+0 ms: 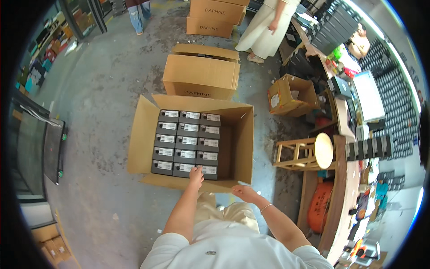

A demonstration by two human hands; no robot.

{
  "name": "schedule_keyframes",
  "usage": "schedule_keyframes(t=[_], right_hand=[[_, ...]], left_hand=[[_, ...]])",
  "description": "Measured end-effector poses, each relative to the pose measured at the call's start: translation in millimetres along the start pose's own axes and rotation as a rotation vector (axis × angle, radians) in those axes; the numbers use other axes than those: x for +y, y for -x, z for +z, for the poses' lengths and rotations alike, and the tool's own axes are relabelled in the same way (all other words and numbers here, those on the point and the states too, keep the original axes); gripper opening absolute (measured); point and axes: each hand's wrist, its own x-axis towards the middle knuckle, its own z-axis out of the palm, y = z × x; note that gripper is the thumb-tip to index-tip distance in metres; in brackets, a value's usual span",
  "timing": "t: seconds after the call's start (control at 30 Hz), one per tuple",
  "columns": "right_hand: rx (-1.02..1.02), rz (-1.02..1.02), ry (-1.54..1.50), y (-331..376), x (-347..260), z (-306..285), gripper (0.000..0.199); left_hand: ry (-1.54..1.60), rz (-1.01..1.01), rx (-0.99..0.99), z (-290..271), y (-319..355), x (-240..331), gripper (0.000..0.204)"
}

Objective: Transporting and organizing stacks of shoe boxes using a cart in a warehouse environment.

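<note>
Glass door: a dark-framed panel [53, 150] stands at the left edge of the frame, on the grey concrete floor [98, 89].
Open carton: a large brown cardboard box [142, 134] sits in the middle of the frame, flaps spread, its right part bare inside.
Packed boxes: small dark boxes with white labels [186, 141] fill the carton in three columns of five, lying tight against each other.
Left hand: the left hand [196, 174] reaches down into the near edge of the carton, fingertips on the dark box at the bottom of the middle column; its grip is loose, fingers bent onto the top of the box, not closed around it.
Right hand: the right hand [244, 193] rests on the carton's near flap, just right of the left hand, fingers spread flat and holding nothing; a thin bracelet shows at the wrist.
Closed cartons: two more brown cartons [201, 74] stand just above the open one.
Other person: a person in a pale skirt [264, 29] stands at the upper centre.
Small carton: an open brown box [291, 95] lies at the right of centre.
Stool: a wooden stool [304, 152] lies on its side near a cluttered worktop [345, 166] at the right.
</note>
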Motion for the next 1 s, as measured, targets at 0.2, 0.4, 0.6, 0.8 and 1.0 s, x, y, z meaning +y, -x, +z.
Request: schedule_keyframes(t=[0.2,0.4,0.6,0.8,1.0], right_hand=[[-0.106,-0.064,0.059,-153,16,-72,0.025],[0.018,-0.312,0.331,-408,65,-80,0.019],[0.077,-0.349,0.556,-584,85,-70,0.042],[0.159,-0.170,0.939,-597,59,-41,0.048],[-0.118,-0.083,1.098,-609,45,-48,0.060]], left_hand=[[0.408,-0.181,0.280,38,-84,-48,0.048],[0.570,-0.425,0.619,36,-171,-129,0.044],[0.548,-0.244,0.750,40,-189,-169,0.061],[0.784,-0.541,0.592,28,-201,-159,0.082],[1.297,-0.139,0.362,35,-229,-196,0.072]])
